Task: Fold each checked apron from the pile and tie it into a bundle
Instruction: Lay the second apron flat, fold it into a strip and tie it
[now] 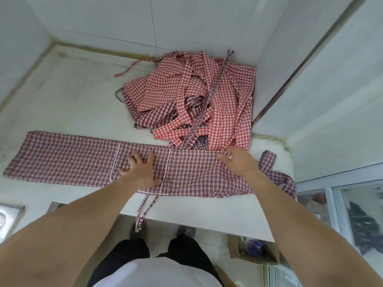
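On the white counter (68,104), one dark-checked apron (68,160) lies folded into a long flat strip along the near edge, where I am working it. My left hand (141,168) presses flat on the strip near its middle, fingers spread and straight, gripping nothing. My right hand (238,162) sits at the strip's far right corner, fingers bent over the upper edge; they seem to pinch the cloth there, though the fingertips are partly hidden. One tie (145,210) hangs off the counter's front edge towards the floor, and another strap (275,170) lies bunched just beyond my right wrist. Behind the strip, touching its upper edge on the right, the pile (199,96) of red and dark checked aprons sits tangled with loose straps in the corner against the wall. By my reading, this apron is folded lengthwise only: it has yet to be folded shorter and tied. No finished bundle shows anywhere in view, and the pile looks to hold several aprons untouched. A cardboard box (255,251) stands on the floor below.
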Action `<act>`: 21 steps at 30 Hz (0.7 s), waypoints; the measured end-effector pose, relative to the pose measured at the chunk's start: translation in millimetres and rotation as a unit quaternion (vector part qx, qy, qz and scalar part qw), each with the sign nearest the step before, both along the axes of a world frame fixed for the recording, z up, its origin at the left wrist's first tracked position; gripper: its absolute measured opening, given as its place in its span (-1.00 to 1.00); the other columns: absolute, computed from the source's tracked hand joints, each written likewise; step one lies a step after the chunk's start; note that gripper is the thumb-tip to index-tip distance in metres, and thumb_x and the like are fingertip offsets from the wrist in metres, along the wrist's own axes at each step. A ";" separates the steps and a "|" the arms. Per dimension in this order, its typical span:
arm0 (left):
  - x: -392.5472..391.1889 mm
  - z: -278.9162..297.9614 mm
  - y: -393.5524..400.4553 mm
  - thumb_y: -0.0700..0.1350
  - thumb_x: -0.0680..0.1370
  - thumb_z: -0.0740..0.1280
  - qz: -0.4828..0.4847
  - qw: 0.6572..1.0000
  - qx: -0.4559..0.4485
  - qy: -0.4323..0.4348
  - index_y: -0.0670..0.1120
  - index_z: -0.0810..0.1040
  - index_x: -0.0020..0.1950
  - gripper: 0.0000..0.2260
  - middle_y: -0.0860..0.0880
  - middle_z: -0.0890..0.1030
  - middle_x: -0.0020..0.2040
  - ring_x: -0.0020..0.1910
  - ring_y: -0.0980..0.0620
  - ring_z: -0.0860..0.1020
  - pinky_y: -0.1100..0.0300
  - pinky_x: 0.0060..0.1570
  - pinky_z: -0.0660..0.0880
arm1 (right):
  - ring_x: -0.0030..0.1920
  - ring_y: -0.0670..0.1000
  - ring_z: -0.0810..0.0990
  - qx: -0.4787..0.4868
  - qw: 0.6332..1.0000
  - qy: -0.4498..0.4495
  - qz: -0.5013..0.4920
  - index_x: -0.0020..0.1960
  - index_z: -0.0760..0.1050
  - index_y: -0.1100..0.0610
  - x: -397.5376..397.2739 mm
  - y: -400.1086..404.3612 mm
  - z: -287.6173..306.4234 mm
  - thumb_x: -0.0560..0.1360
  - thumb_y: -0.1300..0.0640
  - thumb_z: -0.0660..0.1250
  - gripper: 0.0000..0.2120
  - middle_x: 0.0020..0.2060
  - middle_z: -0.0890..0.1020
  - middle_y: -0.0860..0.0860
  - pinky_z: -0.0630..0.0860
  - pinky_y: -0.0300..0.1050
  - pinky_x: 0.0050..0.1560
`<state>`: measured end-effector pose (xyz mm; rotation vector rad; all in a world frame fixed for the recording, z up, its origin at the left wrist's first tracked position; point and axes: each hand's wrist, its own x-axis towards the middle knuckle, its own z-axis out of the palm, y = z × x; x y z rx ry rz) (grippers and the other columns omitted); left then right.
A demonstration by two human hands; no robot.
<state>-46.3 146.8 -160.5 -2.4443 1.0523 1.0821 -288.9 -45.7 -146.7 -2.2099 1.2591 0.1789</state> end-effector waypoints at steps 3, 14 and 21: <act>-0.6 -1.6 2.0 0.26 0.54 0.32 0.018 1.000 0.004 0.002 0.12 -0.47 0.53 -0.02 -0.25 -0.45 0.52 0.53 -0.34 -0.34 -0.48 0.41 -0.05 | -0.01 0.15 0.62 -0.011 0.998 0.049 -0.033 -0.03 0.50 0.15 1.0 2.6 -20.1 0.59 -0.29 0.16 -0.51 -0.11 0.61 0.09 0.50 -0.01 -0.02; -49.3 -10.7 -23.3 0.27 0.61 0.06 0.011 0.982 -0.151 -0.111 -0.04 -0.19 0.62 -0.27 -0.25 -0.13 0.61 0.59 -0.26 -0.15 -0.33 0.51 -0.09 | -0.09 0.14 0.64 -0.063 0.994 0.005 -0.085 -0.01 0.44 0.15 -1.0 0.2 -31.3 0.49 -0.34 0.29 -0.48 -0.16 0.62 0.08 0.48 -0.07 -0.22; -55.1 -14.1 -38.0 0.55 0.31 0.28 -0.025 0.999 0.033 0.022 -0.07 -0.65 0.41 0.28 -0.22 -0.65 0.39 0.45 -0.29 -0.52 -0.48 0.38 -0.23 | 0.08 0.05 0.61 0.152 0.985 -0.061 -0.051 0.09 0.59 0.12 -48.2 -13.3 -10.7 0.21 -0.21 0.62 -0.40 0.07 0.64 -0.06 0.55 0.00 0.15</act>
